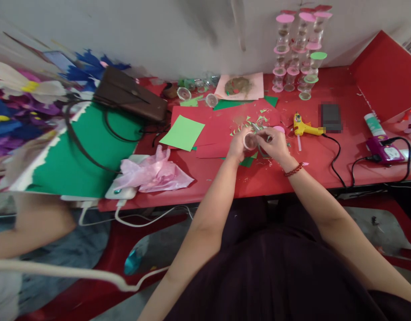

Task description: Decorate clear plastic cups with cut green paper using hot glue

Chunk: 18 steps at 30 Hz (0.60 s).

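Observation:
My left hand (238,145) is wrapped round a small clear plastic cup (250,141), its round rim turned up toward me. The fingers of my right hand (273,141) are pinched together at the cup's right edge; what they hold, if anything, is too small to tell. Both hands are above red paper (222,122) strewn with green paper scraps (263,119). Scissors (256,127) show just beyond my fingers, partly hidden. A pink paper disc (278,129) lies behind my right hand.
At the right are a yellow glue gun (306,128), a purple power socket (386,150) and cables. Stacked clear cups (293,53) stand at the back. Left lie light green paper (182,133), a pink plastic bag (155,171) and a brown handbag (130,96). Another person's arm (41,225) is at far left.

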{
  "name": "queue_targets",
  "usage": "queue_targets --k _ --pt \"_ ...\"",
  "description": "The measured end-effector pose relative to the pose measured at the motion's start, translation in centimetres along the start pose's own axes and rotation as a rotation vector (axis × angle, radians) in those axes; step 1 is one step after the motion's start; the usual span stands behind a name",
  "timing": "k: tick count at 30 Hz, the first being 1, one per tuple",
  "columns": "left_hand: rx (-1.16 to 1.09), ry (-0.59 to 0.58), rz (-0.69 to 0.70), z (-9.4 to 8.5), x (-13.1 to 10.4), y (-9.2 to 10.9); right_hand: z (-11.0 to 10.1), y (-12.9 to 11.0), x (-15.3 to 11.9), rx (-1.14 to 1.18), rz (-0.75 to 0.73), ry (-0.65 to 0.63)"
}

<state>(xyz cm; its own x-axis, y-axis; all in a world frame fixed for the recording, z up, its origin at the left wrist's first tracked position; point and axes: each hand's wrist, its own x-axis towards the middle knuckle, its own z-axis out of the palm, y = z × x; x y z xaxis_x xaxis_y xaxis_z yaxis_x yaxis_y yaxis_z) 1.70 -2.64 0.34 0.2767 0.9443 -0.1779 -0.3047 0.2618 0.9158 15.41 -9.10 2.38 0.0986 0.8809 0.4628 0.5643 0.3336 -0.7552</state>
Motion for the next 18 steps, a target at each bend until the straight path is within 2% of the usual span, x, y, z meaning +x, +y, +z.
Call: queue_targets --k 2,7,13,18 --pt "-0.006 0.037 0.029 0.3 -0.3 0.0 0.0 0.0 0.0 0.019 0.006 -0.001" --pt "0.065 0.03 0.063 0.6 -1.0 0.2 -0.2 0.4 0.1 0.064 0.037 -0.03" --pt "0.25 0.014 0.175 0.6 -1.6 0.3 -0.1 0.3 -0.1 -0.123 -0.012 0.003" --pt "0.22 0.01 0.169 0.9 -1.7 0.3 0.1 0.1 0.0 -0.115 0.042 0.052"
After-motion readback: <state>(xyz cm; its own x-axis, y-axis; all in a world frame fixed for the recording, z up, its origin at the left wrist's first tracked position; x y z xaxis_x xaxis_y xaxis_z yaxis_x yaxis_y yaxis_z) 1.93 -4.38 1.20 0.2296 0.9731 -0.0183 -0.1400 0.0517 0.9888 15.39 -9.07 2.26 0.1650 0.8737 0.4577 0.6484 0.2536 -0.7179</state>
